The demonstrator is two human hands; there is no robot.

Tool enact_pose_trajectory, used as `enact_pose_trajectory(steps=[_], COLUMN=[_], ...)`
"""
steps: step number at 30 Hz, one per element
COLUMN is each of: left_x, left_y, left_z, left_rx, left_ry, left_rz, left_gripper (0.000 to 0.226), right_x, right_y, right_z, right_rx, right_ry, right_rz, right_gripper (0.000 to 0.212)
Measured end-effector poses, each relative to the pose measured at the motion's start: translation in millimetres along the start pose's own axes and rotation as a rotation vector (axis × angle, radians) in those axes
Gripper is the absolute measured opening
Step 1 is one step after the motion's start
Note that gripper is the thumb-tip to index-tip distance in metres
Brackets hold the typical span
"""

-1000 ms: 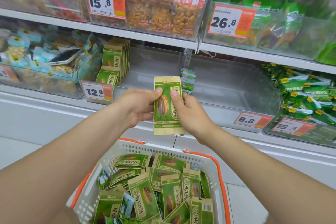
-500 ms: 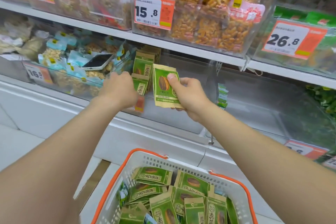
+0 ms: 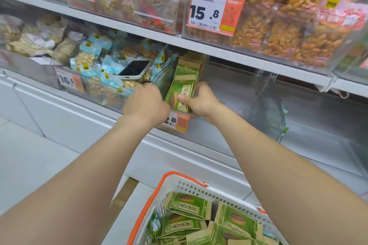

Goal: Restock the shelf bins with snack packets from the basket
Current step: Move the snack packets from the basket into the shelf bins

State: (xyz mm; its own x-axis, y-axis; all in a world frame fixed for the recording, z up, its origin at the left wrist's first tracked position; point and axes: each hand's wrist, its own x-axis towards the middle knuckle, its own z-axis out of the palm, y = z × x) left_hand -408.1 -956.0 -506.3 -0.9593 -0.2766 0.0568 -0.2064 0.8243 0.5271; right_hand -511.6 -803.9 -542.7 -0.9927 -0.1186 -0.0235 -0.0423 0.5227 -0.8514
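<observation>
1. The right hand (image 3: 201, 102) has the green packet (image 3: 179, 93) in a pinch. The thumb (image 3: 184, 98) is pressed on the printed front and the other fingers are wrapped round the right edge and the back.
2. The packet is upright with its front facing the camera. It sits inside the clear bin (image 3: 229, 93) on the middle shelf, at the front left of the bin. It's right up against the front of the row of packets (image 3: 189, 67) of the same kind, which stand on end behind it.
3. The left hand (image 3: 146, 103) is just beside the packet at the bin's front left corner, with the back of the hand toward the camera. Its fingers bend away over the edge, so honestly I can't tell if they're gripping anything or just resting there.
4. An orange price tag (image 3: 178, 122) hangs on the bin's front wall, half hidden by the left wrist.
5. The rest of that bin, to the right of the row, is see-through plastic.
6. The neighbouring bin (image 3: 111, 93) on the left is full of pale blue nut packets, and a phone (image 3: 134, 69) is lying screen-up on top of them.
7. At the bottom there's the basket (image 3: 191, 186), white with an orange rim, sitting between the forearms and well below the shelf. There's a pile of loose packets (image 3: 187, 206) in it, same green kind, lying flat at all angles.
8. The top shelf has bins of golden snacks (image 3: 278, 26), and one of them has a 15.8 tag (image 3: 215, 13).
</observation>
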Motion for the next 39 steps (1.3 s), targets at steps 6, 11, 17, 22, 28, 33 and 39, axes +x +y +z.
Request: enact_pose_trajectory(steps=[6,11,17,22,28,33,39], left_x=[5.1,4.1,4.1,4.9,7.2,6.4,4.1], left_y=[0.0,1.6,0.7,1.1,1.4,3.0,6.3], left_z=[5.8,6.4,7.0,8.5,9.7,9.4,6.0], left_rx=[-0.002,-0.005,-0.016,-0.002,0.003,0.009,0.019], left_ry=[0.021,0.034,0.046,0.054,0.061,0.063,0.061], left_rz=[-0.014,-0.020,-0.008,-0.011,-0.033,-0.039,-0.057], left_gripper=[0.022,0.031,0.028,0.033,0.030,0.032,0.032], right_x=[12.5,8.9,15.8,24.8,30.4,29.9,27.6], right_y=[-1.7,-13.9,-13.6,-21.9,-33.8,-33.8,-26.3], right_z=[4.7,11.9,12.3,19.9,34.8,34.5,35.0], right_rx=[-0.082,-0.026,-0.089,-0.221,-0.134,-0.103,-0.087], right_ry=[-0.098,-0.175,0.052,0.226,0.272,0.226,0.143], right_rz=[0.142,0.304,0.200,0.125,0.127,0.169,0.242], right_gripper=[0.036,0.061,0.047,0.066,0.082,0.083,0.066])
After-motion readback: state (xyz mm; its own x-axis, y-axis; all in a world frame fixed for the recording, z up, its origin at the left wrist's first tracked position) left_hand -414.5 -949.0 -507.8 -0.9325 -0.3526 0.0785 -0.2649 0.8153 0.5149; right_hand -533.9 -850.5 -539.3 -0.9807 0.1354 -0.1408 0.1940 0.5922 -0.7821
